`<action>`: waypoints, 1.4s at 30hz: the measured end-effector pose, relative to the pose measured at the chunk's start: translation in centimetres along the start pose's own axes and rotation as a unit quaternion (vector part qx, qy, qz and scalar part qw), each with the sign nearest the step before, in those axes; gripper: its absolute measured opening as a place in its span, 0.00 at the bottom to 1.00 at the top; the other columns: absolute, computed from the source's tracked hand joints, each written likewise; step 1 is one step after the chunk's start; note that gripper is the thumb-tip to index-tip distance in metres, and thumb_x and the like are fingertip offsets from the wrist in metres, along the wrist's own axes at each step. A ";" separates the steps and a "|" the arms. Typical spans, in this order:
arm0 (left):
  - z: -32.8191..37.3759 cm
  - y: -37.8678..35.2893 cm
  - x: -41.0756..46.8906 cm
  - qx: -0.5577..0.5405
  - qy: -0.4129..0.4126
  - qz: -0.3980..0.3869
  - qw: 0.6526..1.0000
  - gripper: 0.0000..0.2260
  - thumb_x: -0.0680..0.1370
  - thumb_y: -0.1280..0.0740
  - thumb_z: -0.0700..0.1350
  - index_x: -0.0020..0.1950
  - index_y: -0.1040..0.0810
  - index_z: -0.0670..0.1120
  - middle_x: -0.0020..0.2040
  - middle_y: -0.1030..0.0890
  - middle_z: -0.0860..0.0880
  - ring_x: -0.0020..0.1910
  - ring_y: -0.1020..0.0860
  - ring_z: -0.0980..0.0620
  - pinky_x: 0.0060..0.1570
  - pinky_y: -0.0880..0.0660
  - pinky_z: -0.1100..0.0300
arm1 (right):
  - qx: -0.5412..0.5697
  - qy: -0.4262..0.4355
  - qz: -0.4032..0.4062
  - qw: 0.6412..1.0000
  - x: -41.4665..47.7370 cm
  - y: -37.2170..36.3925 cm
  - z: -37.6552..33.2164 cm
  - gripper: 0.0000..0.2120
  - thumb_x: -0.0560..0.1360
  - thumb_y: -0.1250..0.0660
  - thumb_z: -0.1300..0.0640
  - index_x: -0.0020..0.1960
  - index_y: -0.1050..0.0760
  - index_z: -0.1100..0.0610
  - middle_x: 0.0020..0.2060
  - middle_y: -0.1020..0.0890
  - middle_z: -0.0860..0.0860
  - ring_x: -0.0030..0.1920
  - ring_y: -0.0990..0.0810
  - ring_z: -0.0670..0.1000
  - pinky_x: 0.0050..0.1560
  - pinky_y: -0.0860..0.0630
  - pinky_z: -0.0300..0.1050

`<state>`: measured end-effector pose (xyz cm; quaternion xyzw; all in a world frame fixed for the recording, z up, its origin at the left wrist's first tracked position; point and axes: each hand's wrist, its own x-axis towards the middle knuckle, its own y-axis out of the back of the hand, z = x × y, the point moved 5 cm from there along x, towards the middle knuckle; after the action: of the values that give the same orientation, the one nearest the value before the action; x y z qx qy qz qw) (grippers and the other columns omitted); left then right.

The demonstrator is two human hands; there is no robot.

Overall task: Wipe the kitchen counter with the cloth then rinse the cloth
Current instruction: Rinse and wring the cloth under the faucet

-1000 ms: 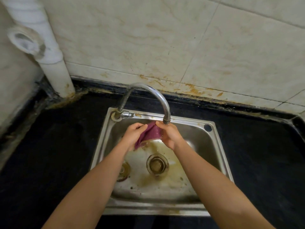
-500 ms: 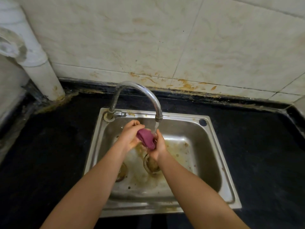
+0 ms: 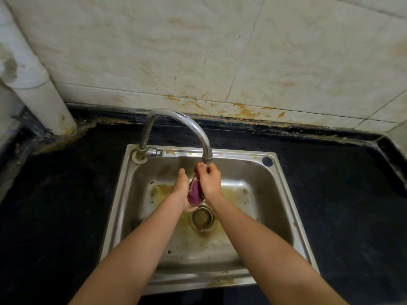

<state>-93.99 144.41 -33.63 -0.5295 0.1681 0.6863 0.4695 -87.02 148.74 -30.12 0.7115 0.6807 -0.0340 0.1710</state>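
A small purple cloth (image 3: 194, 194) is squeezed between both my hands over the steel sink (image 3: 284, 194), just below the spout of the curved chrome tap (image 3: 176, 119). My left hand (image 3: 181, 188) presses it from the left. My right hand (image 3: 209, 181) grips its upper edge right under the spout. Most of the cloth is hidden between the palms. Around the sink lies the black kitchen counter (image 3: 66, 205).
The sink bottom is stained yellow-brown around the round drain (image 3: 202, 217). A white pipe (image 3: 37, 84) stands at the back left corner. Stained pale tiles (image 3: 220, 51) form the wall behind the counter. The counter continues to the right of the sink.
The cloth has been bunched up from a spread strip into a narrow wad between my palms. My right hand rose to the spout. The view shifted slightly.
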 end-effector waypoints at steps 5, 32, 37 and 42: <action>-0.7 -0.2 0.3 -0.019 0.044 -0.060 0.997 0.13 0.79 0.40 0.51 0.52 0.27 0.41 0.43 0.23 0.42 0.42 0.25 0.46 0.40 0.22 0.51 | 0.153 -0.091 0.025 0.984 1.0 0.4 0.4 0.12 0.75 0.40 0.69 0.55 0.30 0.59 0.40 0.23 0.53 0.38 0.25 0.50 0.44 0.25 0.46; 1.8 -1.8 -1.7 0.071 -0.036 -0.030 0.996 0.16 0.82 0.44 0.46 0.37 0.28 0.41 0.17 0.27 0.47 0.15 0.27 0.52 0.14 0.33 0.68 | -0.363 0.069 0.006 0.929 0.7 0.4 -1.8 0.23 0.79 0.44 0.47 0.44 0.19 0.64 0.42 0.18 0.61 0.46 0.21 0.60 0.41 0.33 0.44; 2.0 -1.3 -1.8 0.041 -0.038 -0.022 0.998 0.16 0.82 0.47 0.45 0.40 0.26 0.40 0.21 0.23 0.45 0.26 0.22 0.48 0.17 0.27 0.64 | -0.364 0.046 -0.009 0.930 1.3 -0.5 -1.6 0.22 0.79 0.46 0.48 0.48 0.21 0.64 0.46 0.19 0.62 0.50 0.21 0.62 0.47 0.28 0.48; 2.2 -1.1 -1.4 0.022 -0.055 -0.002 0.998 0.15 0.81 0.48 0.41 0.39 0.27 0.40 0.34 0.25 0.42 0.31 0.25 0.47 0.17 0.27 0.61 | -0.359 0.030 -0.028 0.933 1.6 -1.0 -1.1 0.21 0.80 0.48 0.49 0.49 0.22 0.62 0.48 0.19 0.62 0.50 0.22 0.62 0.45 0.31 0.46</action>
<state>-94.32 145.94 -31.23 -0.4807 0.1566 0.7096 0.4909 -88.08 150.57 -29.69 0.5845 0.6717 0.2288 0.3935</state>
